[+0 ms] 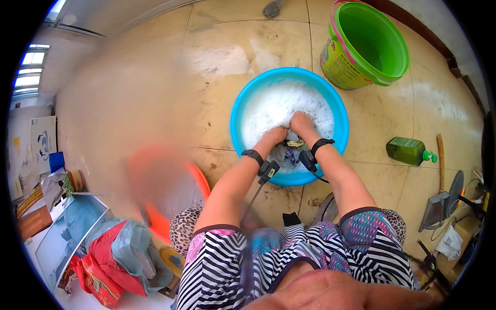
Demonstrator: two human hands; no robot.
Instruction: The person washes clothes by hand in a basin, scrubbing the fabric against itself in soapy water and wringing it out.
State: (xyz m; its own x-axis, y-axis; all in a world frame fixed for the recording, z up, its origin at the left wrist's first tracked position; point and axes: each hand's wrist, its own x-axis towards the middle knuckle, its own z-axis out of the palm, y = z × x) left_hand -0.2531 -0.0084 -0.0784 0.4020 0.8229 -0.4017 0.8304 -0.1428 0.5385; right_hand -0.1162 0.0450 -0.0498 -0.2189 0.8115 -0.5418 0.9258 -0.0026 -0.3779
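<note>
A blue plastic basin (pixel 239 101) stands on the floor before me, full of white suds (pixel 279 102). Wet cloth (pixel 291 153), dark with a yellowish patch, lies bunched in the near half of the basin. My left hand (pixel 276 135) is curled on a greyish part of the cloth at the edge of the foam. Just right of it and a little farther off, my right hand (pixel 302 122) dips into the suds by the same cloth, its fingers hidden. Each wrist wears a black strap with a small device and a cable.
A green bucket (pixel 362 66) with a pink handle stands beyond the basin, right. A green pump bottle (pixel 406 151) lies on its side near a wooden-handled tool (pixel 441 162). An orange basin (pixel 199 178), partly blurred, sits at left, behind plastic bags (pixel 128 252).
</note>
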